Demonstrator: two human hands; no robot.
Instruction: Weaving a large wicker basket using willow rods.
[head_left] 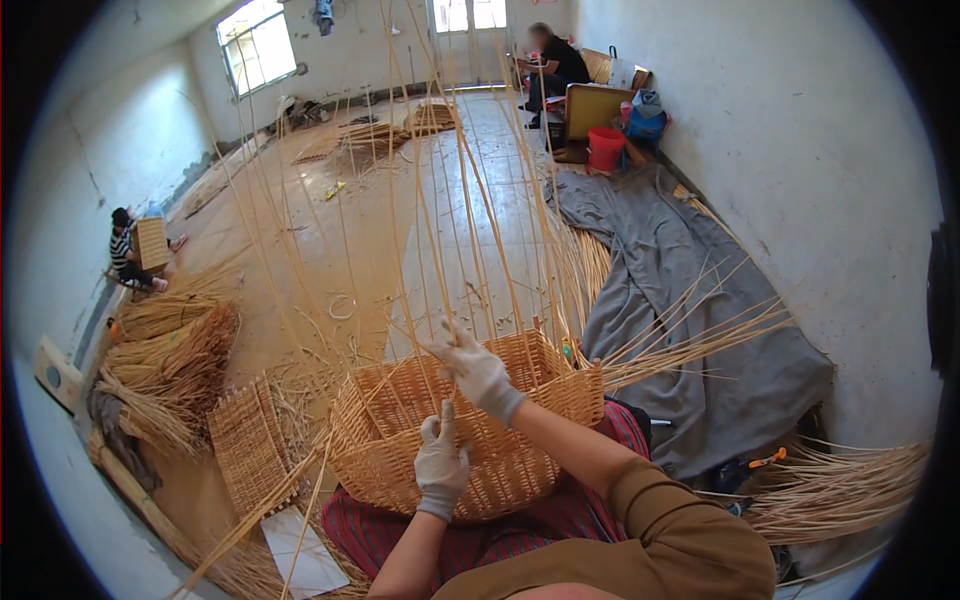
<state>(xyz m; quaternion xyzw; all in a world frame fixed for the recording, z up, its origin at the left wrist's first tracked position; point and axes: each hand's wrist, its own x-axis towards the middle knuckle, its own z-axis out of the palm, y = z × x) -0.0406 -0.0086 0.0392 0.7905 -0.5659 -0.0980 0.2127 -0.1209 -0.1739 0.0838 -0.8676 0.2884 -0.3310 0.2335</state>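
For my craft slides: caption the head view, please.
Gloved left hand and right hand at a wicker basket on striped cloth.

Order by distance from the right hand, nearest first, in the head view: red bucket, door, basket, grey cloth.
From the right hand:
1. basket, just below it
2. grey cloth, right side
3. red bucket, ahead right
4. door, far wall

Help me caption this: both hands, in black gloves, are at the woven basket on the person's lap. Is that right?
Not black: the head view shows whitish gloves on the left hand and right hand. Both are at the woven basket on the person's lap.
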